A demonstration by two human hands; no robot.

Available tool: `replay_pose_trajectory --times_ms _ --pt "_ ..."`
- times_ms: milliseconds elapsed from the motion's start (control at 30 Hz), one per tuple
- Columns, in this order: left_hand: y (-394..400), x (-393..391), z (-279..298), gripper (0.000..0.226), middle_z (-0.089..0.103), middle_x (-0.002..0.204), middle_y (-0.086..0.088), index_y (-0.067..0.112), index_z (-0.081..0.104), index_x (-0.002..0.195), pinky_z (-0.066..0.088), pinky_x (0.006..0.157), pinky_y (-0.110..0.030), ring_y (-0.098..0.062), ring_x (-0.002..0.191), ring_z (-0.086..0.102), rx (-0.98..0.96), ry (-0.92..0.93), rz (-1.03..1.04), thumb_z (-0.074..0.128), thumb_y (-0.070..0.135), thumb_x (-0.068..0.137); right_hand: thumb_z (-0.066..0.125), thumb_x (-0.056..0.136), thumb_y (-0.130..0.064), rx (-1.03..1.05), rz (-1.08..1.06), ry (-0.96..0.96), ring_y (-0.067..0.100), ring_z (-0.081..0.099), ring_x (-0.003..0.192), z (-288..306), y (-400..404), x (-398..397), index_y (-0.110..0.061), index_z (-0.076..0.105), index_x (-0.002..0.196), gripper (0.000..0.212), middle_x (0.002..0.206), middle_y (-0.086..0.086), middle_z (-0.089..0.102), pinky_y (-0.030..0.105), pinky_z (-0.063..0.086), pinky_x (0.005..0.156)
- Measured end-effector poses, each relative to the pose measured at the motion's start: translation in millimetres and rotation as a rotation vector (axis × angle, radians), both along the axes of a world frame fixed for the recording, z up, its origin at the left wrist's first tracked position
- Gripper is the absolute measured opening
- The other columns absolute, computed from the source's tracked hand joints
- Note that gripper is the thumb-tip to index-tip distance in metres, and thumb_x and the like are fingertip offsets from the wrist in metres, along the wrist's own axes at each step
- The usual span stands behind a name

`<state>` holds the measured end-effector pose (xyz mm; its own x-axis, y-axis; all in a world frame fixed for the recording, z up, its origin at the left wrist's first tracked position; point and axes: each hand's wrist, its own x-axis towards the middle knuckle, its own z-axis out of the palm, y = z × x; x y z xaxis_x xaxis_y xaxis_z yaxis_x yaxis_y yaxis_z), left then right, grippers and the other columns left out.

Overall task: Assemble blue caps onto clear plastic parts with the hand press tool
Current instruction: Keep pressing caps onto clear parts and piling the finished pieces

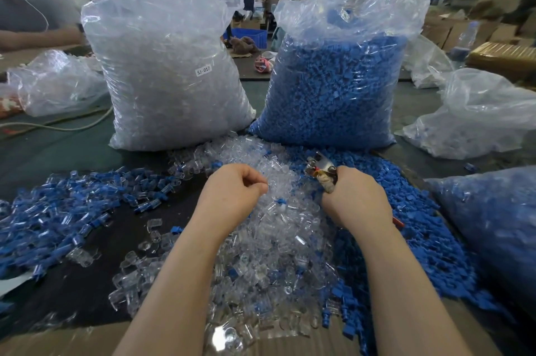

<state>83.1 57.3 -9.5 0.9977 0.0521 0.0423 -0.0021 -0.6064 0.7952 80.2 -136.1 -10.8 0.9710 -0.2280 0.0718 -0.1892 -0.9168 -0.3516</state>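
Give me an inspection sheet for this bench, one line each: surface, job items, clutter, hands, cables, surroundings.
Surface: dark table top, mostly covered in front.
Job's things: loose clear parts heaped centre; loose blue caps heaped right; assembled pieces spread left; press tool in right hand.
Clutter: bag of clear parts and bag of blue caps upright behind; slumped plastic bags at the right.
Grippers: left hand over the clear heap, fingers curled, contents unclear; right hand grips the tool.
Cables: pale cable lying at far left.
Surroundings: workshop, blue crate, cardboard boxes, people behind.
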Motion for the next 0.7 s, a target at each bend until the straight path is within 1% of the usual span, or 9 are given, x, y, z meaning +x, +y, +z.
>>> replay_pose_trajectory --times_ms 100,200,267,367,467,600,667,700 --pt "-0.1 -2.1 1.5 0.017 0.064 0.07 0.014 0.031 0.064 0.07 0.038 0.056 -0.017 0.001 0.067 0.058 0.138 -0.018 -0.006 0.072 0.027 0.085 0.057 0.083 -0.025 0.008 -0.025 0.027 0.026 0.045 0.074 -0.1 0.5 -0.1 -0.018 0.044 0.087 0.015 0.071 -0.003 0.04 0.033 0.034 0.063" --pt "-2.1 -2.7 2.1 0.016 0.062 0.073 0.014 0.031 0.062 0.073 0.037 0.056 -0.015 0.002 0.07 0.056 0.205 -0.035 -0.011 0.07 0.029 0.086 0.058 0.086 -0.027 0.02 -0.05 0.057 0.026 0.045 0.075 -0.3 -1.0 0.8 -0.017 0.043 0.09 0.018 0.072 -0.002 0.039 0.034 0.035 0.064" --pt "-3.5 -3.2 1.6 0.012 0.062 0.074 0.013 0.031 0.063 0.076 0.039 0.058 -0.017 0.002 0.071 0.056 0.229 -0.037 -0.009 0.069 0.03 0.087 0.058 0.087 -0.029 0.032 -0.065 0.062 0.027 0.046 0.077 -0.8 -3.1 1.2 -0.016 0.043 0.092 0.021 0.072 -0.001 0.039 0.034 0.037 0.065" --pt "-4.5 -3.8 1.5 0.015 0.061 0.074 0.014 0.032 0.061 0.074 0.042 0.059 -0.021 0.0 0.07 0.056 0.253 -0.04 -0.014 0.068 0.031 0.088 0.059 0.088 -0.031 0.055 -0.089 0.079 0.028 0.047 0.078 -1.7 -5.6 1.5 -0.014 0.043 0.097 0.025 0.072 -0.001 0.039 0.035 0.038 0.067" --pt "-5.1 -4.2 1.9 0.016 0.06 0.073 0.015 0.033 0.06 0.073 0.039 0.057 -0.017 0.002 0.07 0.055 0.268 -0.044 -0.017 0.068 0.032 0.087 0.06 0.088 -0.033 0.058 -0.107 0.106 0.028 0.048 0.079 -2.3 -7.7 1.9 -0.013 0.043 0.1 0.029 0.073 0.0 0.04 0.035 0.039 0.068" --pt "-5.8 -4.6 1.9 0.013 0.06 0.073 0.015 0.031 0.062 0.075 0.037 0.057 -0.016 0.002 0.07 0.053 0.279 -0.044 -0.008 0.068 0.031 0.087 0.061 0.088 -0.036 0.057 -0.134 0.164 0.028 0.049 0.08 -1.7 -7.5 3.1 -0.012 0.041 0.102 0.034 0.078 0.002 0.044 0.035 0.039 0.07" --pt "-6.9 -4.7 1.7 0.011 0.06 0.073 0.015 0.03 0.064 0.077 0.039 0.058 -0.02 0.002 0.071 0.053 0.285 -0.043 -0.003 0.067 0.031 0.088 0.062 0.088 -0.038 0.054 -0.151 0.214 0.027 0.05 0.08 -1.4 -6.7 4.0 -0.011 0.042 0.104 0.037 0.078 0.002 0.045 0.035 0.04 0.07" --pt "-7.4 -4.9 1.6 0.011 0.06 0.074 0.015 0.03 0.064 0.078 0.04 0.061 -0.023 0.002 0.072 0.053 0.29 -0.044 -0.001 0.066 0.031 0.088 0.062 0.087 -0.038 0.055 -0.157 0.227 0.028 0.05 0.081 -1.2 -6.3 4.5 -0.011 0.043 0.106 0.039 0.081 0.002 0.048 0.035 0.04 0.071"
